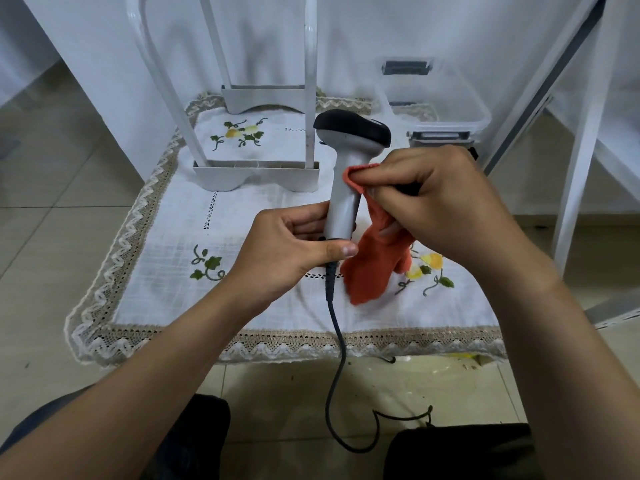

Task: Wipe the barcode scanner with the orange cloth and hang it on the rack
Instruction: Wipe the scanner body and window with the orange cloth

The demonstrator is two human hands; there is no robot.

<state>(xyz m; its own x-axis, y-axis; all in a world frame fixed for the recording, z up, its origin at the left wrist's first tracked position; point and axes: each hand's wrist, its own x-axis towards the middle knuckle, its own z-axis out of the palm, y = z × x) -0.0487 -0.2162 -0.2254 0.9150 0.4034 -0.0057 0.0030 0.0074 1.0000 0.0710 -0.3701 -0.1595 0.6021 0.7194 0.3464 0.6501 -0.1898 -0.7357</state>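
My left hand [287, 251] grips the barcode scanner [346, 168] handle upright; right hand [440, 202] pinches the orange cloth [370, 268] against its neck.

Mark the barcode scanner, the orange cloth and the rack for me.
barcode scanner [344, 209]: head view, on its grey handle.
orange cloth [370, 268]: head view, on the hanging lower part.
rack [256, 176]: head view, on its near foot.

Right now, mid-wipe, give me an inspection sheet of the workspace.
Surface: embroidered tablecloth with a lace edge.
Job's things: scanner held upright above the table; cloth against its handle; rack stands behind.
Clutter: clear bin, back right.
Hands: left hand grips the scanner's base; right hand pinches the cloth.
Cables: cable hangs from the scanner to the floor.
Surroundings: tiles; white frame at right.
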